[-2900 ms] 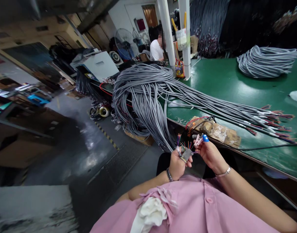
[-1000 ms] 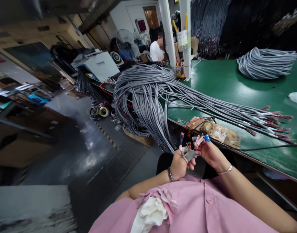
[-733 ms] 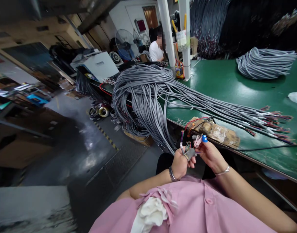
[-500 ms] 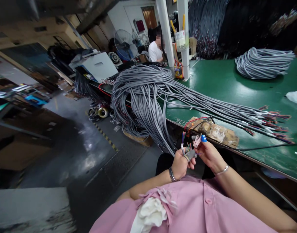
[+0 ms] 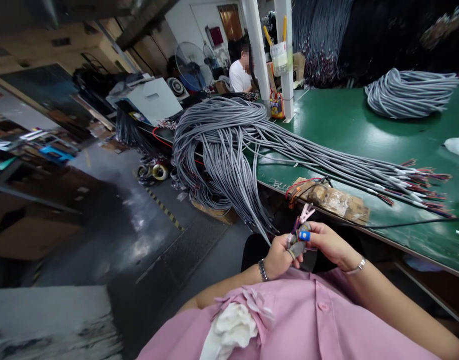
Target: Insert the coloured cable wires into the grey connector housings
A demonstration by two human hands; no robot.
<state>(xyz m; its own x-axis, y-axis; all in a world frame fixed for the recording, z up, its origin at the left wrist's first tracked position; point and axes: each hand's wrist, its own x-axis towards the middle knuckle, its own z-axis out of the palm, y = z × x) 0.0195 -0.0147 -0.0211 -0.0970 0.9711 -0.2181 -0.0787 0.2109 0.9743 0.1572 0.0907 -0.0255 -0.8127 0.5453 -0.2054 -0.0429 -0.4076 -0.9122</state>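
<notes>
My left hand [image 5: 280, 256], with grey coverings on its fingers, is closed round the end of a grey cable whose thin coloured wires [image 5: 296, 226] fan out at the top. My right hand [image 5: 329, 242] meets it from the right, its fingers pinched at the wires, with a blue piece [image 5: 304, 235] at the fingertips. A pink clip [image 5: 307, 212] sticks up just above the fingers; which fingers hold it is hidden. The long bundle of grey cables [image 5: 229, 150] hangs over the table edge to the left of my hands.
Beyond my hands, a worn wooden block [image 5: 340, 202] with wires lies at the edge of the green table [image 5: 338, 122]. A coiled grey cable bundle [image 5: 411, 94] lies at the back right. A person [image 5: 239, 76] sits behind the white posts [image 5: 284, 95].
My right hand has moved left and down onto the wires at my left hand. The pink clip now points upward above the fingers. The camera view has shifted slightly.
</notes>
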